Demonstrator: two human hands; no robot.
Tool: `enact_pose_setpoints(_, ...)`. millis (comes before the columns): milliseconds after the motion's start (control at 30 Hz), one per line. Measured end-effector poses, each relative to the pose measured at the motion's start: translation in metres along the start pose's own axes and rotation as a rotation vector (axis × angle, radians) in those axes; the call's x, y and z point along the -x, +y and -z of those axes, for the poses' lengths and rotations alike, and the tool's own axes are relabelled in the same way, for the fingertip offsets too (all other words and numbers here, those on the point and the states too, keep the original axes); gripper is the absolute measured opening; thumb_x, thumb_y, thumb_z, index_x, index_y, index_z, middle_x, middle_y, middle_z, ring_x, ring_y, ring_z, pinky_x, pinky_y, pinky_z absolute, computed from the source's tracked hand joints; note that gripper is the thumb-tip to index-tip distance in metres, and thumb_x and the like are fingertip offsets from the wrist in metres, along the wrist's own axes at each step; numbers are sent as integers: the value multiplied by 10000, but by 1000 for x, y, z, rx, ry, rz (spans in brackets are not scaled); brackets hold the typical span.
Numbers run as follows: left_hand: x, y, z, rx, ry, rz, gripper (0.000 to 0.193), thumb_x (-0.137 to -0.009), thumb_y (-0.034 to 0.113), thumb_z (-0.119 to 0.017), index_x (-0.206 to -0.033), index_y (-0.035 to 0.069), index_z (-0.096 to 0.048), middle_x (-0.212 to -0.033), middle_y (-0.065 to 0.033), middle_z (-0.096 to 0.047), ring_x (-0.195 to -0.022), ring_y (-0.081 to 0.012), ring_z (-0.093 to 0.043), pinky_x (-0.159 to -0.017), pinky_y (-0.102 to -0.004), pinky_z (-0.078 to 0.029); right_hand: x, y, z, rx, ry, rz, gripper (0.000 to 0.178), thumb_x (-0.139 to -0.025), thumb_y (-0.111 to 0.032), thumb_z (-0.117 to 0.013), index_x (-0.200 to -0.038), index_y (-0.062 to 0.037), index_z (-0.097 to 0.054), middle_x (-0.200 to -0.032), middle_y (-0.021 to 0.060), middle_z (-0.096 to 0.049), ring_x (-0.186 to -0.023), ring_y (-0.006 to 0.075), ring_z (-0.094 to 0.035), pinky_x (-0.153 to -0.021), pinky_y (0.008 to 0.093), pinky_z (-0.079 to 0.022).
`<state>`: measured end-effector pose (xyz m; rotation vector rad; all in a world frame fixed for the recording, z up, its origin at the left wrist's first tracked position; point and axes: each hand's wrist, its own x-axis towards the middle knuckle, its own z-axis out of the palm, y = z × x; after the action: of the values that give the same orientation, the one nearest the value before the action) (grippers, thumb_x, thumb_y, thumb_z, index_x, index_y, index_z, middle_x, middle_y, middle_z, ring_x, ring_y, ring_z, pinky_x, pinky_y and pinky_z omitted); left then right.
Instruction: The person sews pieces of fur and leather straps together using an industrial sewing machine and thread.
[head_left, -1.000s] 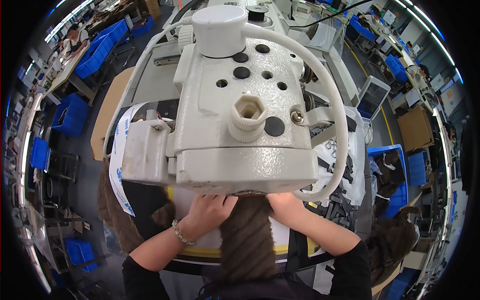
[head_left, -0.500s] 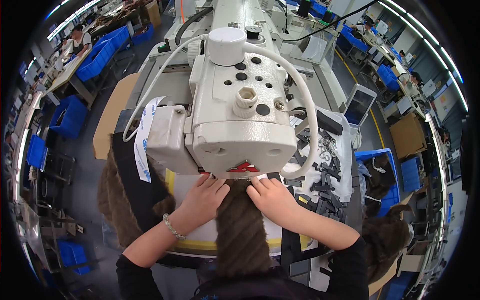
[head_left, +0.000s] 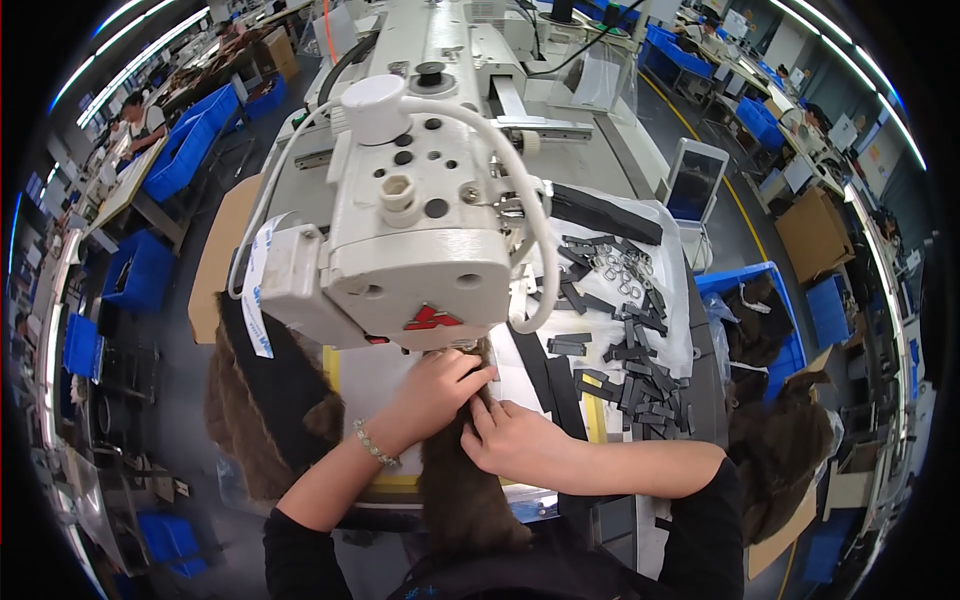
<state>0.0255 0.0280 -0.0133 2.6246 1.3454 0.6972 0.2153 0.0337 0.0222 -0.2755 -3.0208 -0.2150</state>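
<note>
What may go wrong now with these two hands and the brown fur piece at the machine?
The left hand is close to the machine head, so it might get hurt if that moves. Its bracelet could snag on the brown fur piece. The right forearm might brush the small black strips nearby and scatter them.

I can't see the far end of the brown fur strip [head_left: 455,490] mid-frame: the white machine head [head_left: 420,265] hides it, and the left hand [head_left: 435,392] covers more. Upper left, a co-worker [head_left: 147,120] shows too small to make out.
</note>
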Motion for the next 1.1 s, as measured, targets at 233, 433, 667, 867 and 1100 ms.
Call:
enact_pose_setpoints(233, 5, 7, -1, -83, -7, -18, 306, -791, 86, -596, -1083, 13, -651, -1114, -104, -624, -1008, -236, -590, -867, -356, -480, 10, -2, -4, -42, -72, -58, 289, -701, -138, -591, -908, 61, -627, -1011, 330, -641, -697, 269, -680, -623, 301, -545)
enact_pose_setpoints(433, 9, 15, -3, -86, -19, -1, 311, -789, 91, -600, -1084, 6, -652, -1164, -151, -608, -1074, -283, -575, -911, -385, -469, 17, -22, -15, 22, -70, -125, 278, -712, -126, -592, -914, 65, -618, -1001, 330, -639, -776, 304, -692, -645, 308, -556)
enact_pose_setpoints(667, 30, 53, -6, -49, -178, 141, 626, -834, 336, -639, -1366, 52, -472, -1442, -268, -362, -1351, -409, -342, -1068, -552, -309, 44, 6, 2, -310, -28, -91, 284, -751, -94, -581, -1019, -2, -590, -1107, 185, -627, -907, 277, -659, -783, 320, -513)
enact_pose_setpoints(867, 37, 64, -5, -75, -237, 176, 695, -845, 444, -619, -1433, 134, -416, -1483, -269, -301, -1389, -410, -281, -1095, -570, -246, 60, 76, -4, -224, 260, -582, 126, -769, -102, -692, -884, -75, -647, -858, 57, -606, -814, 248, -601, -729, 356, -455)
enact_pose_setpoints(1100, 41, 68, -5, -50, -221, 167, 668, -835, 417, -641, -1413, 145, -446, -1486, -227, -330, -1382, -402, -298, -1093, -550, -270, 65, 89, -30, -134, 135, -610, 125, -757, -101, -684, -845, -65, -604, -855, 66, -599, -854, 241, -607, -770, 363, -450)
